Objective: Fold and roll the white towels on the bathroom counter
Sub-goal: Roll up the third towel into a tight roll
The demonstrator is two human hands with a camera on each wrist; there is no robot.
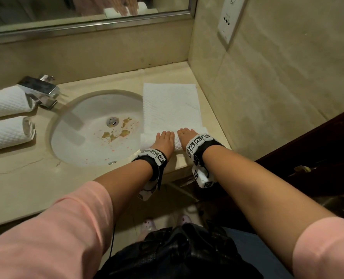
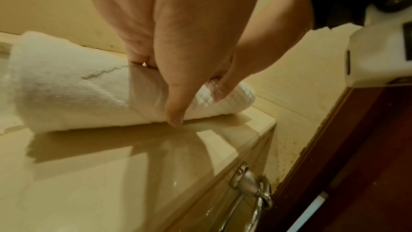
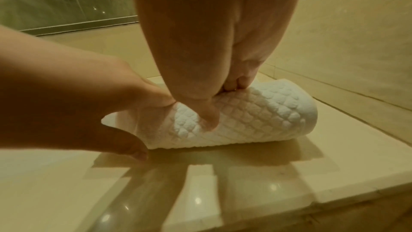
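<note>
A white quilted towel (image 1: pixel 171 105) lies flat on the counter (image 1: pixel 26 188) to the right of the sink, and its near end is wound into a roll (image 1: pixel 177 144) by the counter's front edge. My left hand (image 1: pixel 164 140) and right hand (image 1: pixel 187 134) sit side by side on the roll. In the right wrist view my right hand (image 3: pixel 214 105) curls its fingers over the top of the roll (image 3: pixel 256 121), thumb pressed into its near side. My left hand (image 2: pixel 174 94) grips the roll (image 2: pixel 67 94) the same way, thumb tip down at the counter.
Two rolled white towels (image 1: pixel 6 101) (image 1: pixel 8 131) lie left of the chrome faucet (image 1: pixel 40 90). The stained sink basin (image 1: pixel 98 127) is just left of the flat towel. A tiled wall (image 1: pixel 257 87) borders the counter on the right, with a dark wooden door (image 1: pixel 318 154) beyond.
</note>
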